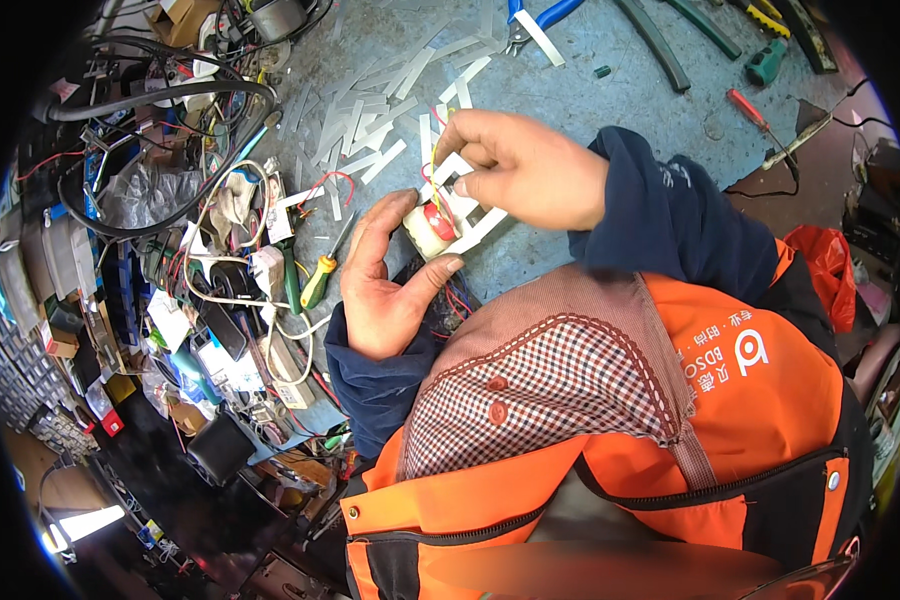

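My left hand (385,275) holds a small wire coil (428,232) between thumb and fingers, low over the blue-grey bench. The coil has a cream-coloured body and a red patch, with yellow and red leads rising from it. Bent over from the right, my right hand (535,172) pinches a pale, thin slotted plate (454,168) at the coil's upper side. Another pale flat strip (480,232) shows along the coil's right side. My right fingers partly hide where plate and coil meet.
Loose metal strips (370,120) lie scattered beyond my hands. A yellow-handled screwdriver (318,282) lies left of my left hand, near tangled cables and parts. Blue-handled pliers (545,18), a red-handled screwdriver (748,108) and a green handle (766,62) lie toward the far right.
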`<action>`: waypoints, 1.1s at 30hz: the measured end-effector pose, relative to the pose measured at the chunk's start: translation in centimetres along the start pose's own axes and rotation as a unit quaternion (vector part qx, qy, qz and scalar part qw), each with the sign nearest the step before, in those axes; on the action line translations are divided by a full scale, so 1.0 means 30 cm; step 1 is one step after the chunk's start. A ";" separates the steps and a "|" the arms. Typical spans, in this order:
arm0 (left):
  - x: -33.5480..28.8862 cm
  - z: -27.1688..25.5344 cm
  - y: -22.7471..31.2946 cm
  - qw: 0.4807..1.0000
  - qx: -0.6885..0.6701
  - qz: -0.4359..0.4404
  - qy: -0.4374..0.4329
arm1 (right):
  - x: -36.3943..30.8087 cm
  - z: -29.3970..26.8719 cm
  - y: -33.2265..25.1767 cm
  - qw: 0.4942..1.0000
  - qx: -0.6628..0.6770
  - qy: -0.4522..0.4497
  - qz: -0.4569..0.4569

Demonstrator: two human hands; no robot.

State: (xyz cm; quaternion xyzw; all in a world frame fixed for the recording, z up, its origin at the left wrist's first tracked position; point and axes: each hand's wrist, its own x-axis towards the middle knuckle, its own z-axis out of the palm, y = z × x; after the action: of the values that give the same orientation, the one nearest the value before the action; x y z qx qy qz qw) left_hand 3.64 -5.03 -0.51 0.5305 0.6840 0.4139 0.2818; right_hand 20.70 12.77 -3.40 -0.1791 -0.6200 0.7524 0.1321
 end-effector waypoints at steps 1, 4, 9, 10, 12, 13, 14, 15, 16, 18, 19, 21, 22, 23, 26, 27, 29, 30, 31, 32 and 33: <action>-0.003 -0.001 0.004 1.000 0.000 -0.001 0.001 | 0.012 -0.002 0.006 0.999 0.048 -0.010 0.016; 0.007 -0.002 -0.005 1.000 -0.003 0.005 -0.006 | -0.006 -0.006 -0.049 0.996 -0.085 0.017 -0.012; 0.010 -0.003 -0.001 1.000 0.007 0.007 -0.013 | 0.006 0.003 -0.006 0.997 -0.061 0.037 -0.035; 0.009 -0.005 -0.001 1.000 0.006 0.006 -0.014 | 0.007 0.001 -0.013 0.994 -0.094 0.041 -0.043; 0.005 -0.006 -0.005 1.000 -0.003 0.004 -0.012 | 0.005 -0.003 -0.037 0.987 -0.149 0.039 -0.051; 0.002 -0.004 -0.011 1.000 -0.010 0.003 -0.011 | 0.001 -0.006 -0.059 0.983 -0.171 0.035 -0.050; 0.001 -0.002 -0.015 1.000 -0.016 0.002 -0.011 | -0.002 -0.008 -0.068 0.980 -0.192 0.032 -0.050; 0.001 -0.003 -0.019 1.000 -0.024 -0.001 -0.015 | 0.002 -0.010 -0.062 0.988 -0.148 0.025 -0.026; 0.001 -0.005 -0.023 0.999 -0.031 -0.003 -0.020 | 0.010 -0.012 -0.049 0.994 -0.103 0.018 -0.002; -0.003 -0.008 -0.032 0.998 -0.052 -0.014 -0.028 | 0.019 0.004 -0.020 0.999 -0.039 0.027 0.020; -0.006 -0.007 -0.035 0.997 -0.067 -0.021 -0.028 | 0.022 0.017 -0.006 0.999 -0.021 0.041 0.018; -0.014 -0.007 -0.038 0.994 -0.093 -0.038 -0.031 | 0.012 0.033 -0.003 0.997 -0.032 0.066 -0.006; -0.012 -0.007 -0.039 0.993 -0.106 -0.045 -0.034 | -0.003 0.037 -0.017 0.995 -0.061 0.078 -0.029; -0.011 -0.006 -0.036 0.991 -0.118 -0.052 -0.036 | -0.013 0.038 -0.019 0.984 -0.125 0.092 -0.083; -0.014 -0.003 -0.035 0.989 -0.130 -0.053 -0.036 | -0.022 0.039 -0.010 0.986 -0.099 0.097 -0.089; -0.015 -0.004 -0.036 0.989 -0.133 -0.050 -0.035 | -0.015 0.041 -0.003 0.993 -0.052 0.088 -0.067; -0.014 0.001 -0.020 0.989 -0.135 -0.056 -0.032 | 0.008 0.041 0.012 0.996 0.009 0.091 0.008; -0.013 0.004 -0.012 0.988 -0.137 -0.059 -0.030 | 0.008 0.041 0.013 0.995 -0.001 0.097 0.001; -0.014 0.003 -0.007 0.988 -0.140 -0.065 -0.030 | 0.007 0.041 0.013 0.995 -0.011 0.103 -0.005; -0.015 0.000 -0.005 0.987 -0.143 -0.072 -0.029 | 0.002 0.036 0.000 0.994 -0.036 0.104 -0.002; -0.015 -0.001 -0.003 0.986 -0.146 -0.078 -0.028 | -0.003 0.033 -0.006 0.993 -0.043 0.105 -0.006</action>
State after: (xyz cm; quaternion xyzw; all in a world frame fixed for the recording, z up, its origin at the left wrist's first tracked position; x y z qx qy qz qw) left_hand 3.71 -5.48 -0.59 0.4396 0.6475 0.4714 0.4066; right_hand 20.35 11.90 -3.05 -0.2591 -0.6356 0.7010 0.1934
